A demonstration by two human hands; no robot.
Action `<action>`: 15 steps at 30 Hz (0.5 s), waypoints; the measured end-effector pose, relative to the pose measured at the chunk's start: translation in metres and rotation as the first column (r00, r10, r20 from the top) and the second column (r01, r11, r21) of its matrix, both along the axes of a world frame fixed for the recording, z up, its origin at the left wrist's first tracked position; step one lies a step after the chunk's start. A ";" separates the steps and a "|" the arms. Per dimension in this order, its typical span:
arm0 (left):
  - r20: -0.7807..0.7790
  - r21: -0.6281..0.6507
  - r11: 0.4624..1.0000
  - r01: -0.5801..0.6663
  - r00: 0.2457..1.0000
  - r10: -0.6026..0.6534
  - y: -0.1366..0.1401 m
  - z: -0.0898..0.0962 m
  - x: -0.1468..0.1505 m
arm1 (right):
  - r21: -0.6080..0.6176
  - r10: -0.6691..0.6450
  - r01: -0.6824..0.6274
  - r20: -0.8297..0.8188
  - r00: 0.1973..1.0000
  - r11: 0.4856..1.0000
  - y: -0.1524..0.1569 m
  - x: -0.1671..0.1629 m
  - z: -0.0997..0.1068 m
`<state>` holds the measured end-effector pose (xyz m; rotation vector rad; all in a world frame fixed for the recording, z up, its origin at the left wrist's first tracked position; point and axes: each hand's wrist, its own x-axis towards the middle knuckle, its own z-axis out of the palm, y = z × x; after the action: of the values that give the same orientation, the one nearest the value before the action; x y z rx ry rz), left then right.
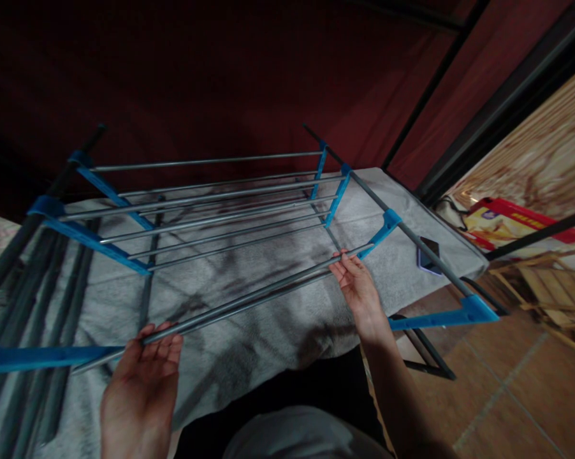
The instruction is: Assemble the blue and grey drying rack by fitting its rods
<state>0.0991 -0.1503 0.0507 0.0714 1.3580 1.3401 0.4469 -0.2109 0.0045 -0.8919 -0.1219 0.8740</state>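
A rack of grey tubes with blue plastic brackets (96, 245) stands on a grey blanket (249, 268), several thin bars (230, 215) running across it. Near its front side I hold a long grey metal rod (268, 284) in both hands. My left hand (144, 382) is palm up, its thumb and fingers around the rod's left part, close to the front left blue bracket (43, 359). My right hand (357, 284) grips the rod near its right end, beside another blue bracket (383, 231). A second rod runs just below, almost parallel; whether my fingers touch it I cannot tell.
Several loose grey tubes (34, 325) lie on the blanket at left. A phone (429, 255) lies at the right, under the rack's side tube. Beyond are a red and yellow package (512, 220), wooden slatted pieces (550, 290) and a tiled floor (512, 376). Dark red panels rise behind.
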 end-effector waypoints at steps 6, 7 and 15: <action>0.010 0.001 1.000 -0.019 1.000 0.019 0.000 0.006 0.003 | 0.006 0.005 -0.005 -0.005 1.000 1.000 0.001 0.001 0.001; 0.009 0.004 1.000 -0.021 1.000 0.021 0.001 0.006 0.004 | 0.007 0.008 -0.008 -0.006 1.000 1.000 0.001 0.001 0.002; -0.002 0.034 0.999 0.015 1.000 -0.015 0.000 0.000 -0.003 | -0.023 0.000 0.000 0.010 1.000 1.000 -0.001 0.000 -0.001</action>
<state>0.0964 -0.1505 0.0506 0.1055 1.3338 1.3515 0.4464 -0.2114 0.0036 -0.9176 -0.1212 0.8725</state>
